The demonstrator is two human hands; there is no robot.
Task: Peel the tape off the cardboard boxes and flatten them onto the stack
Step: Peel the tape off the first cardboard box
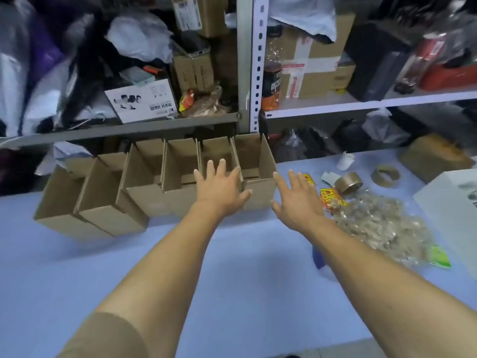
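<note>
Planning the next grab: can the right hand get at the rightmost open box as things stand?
Probably yes. The right hand hovers open just beside the rightmost box, and nothing lies between them. The left hand is over the neighbouring box, not blocking that side.

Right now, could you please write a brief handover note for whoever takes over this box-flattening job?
Left hand: open, fingers spread, over the row of open cardboard boxes near its right end; no grip on anything.
Right hand: open, beside the rightmost box, holding nothing.
Things: the boxes stand upright side by side at the back of the table. A pile of crumpled peeled tape and a tape roll lie to the right.
Done: some tape seems to be peeled already.
Left: all boxes in view are unflattened; no flat stack shows.
</note>
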